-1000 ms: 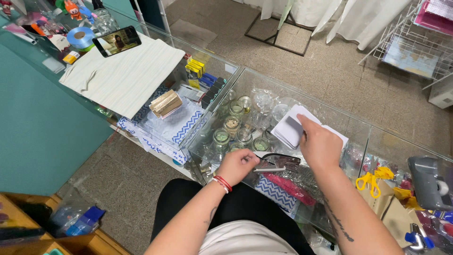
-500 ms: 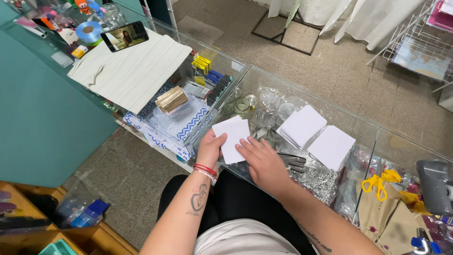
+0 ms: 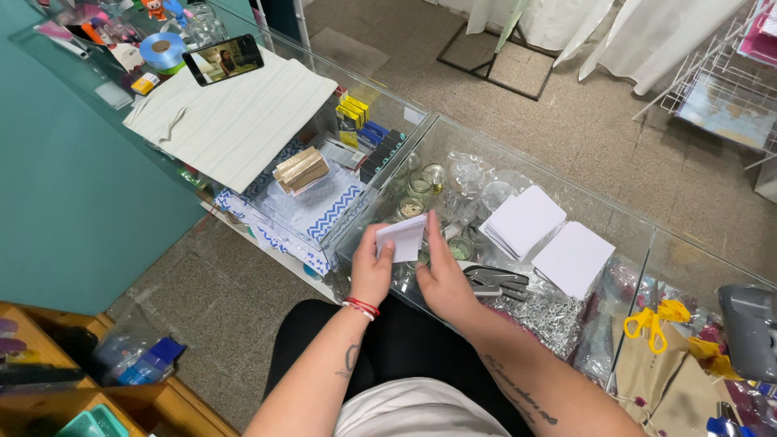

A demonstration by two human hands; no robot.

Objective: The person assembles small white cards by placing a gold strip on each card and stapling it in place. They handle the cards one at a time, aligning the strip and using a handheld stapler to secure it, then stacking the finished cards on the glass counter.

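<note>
My left hand [image 3: 371,271] pinches a small stack of white paper squares [image 3: 401,238] above the glass counter [image 3: 518,166]. My right hand [image 3: 444,279] is beside it, fingers touching the right edge of the same stack, which is tilted on edge. A black stapler [image 3: 495,280] lies on the glass just right of my right hand. Two more stacks of white squares rest further right, one fanned [image 3: 523,221] and one flat [image 3: 574,257].
A large ribbed white sheet [image 3: 231,121] with a phone [image 3: 222,59] on it lies at the left. Yellow-handled scissors [image 3: 657,324] sit at the right, by a grey device [image 3: 749,328]. Jars and boxed goods show under the glass.
My left hand has tilted the paper stack up on edge and drawn it closer. My right hand has shifted from on top of the paper to its right edge.
</note>
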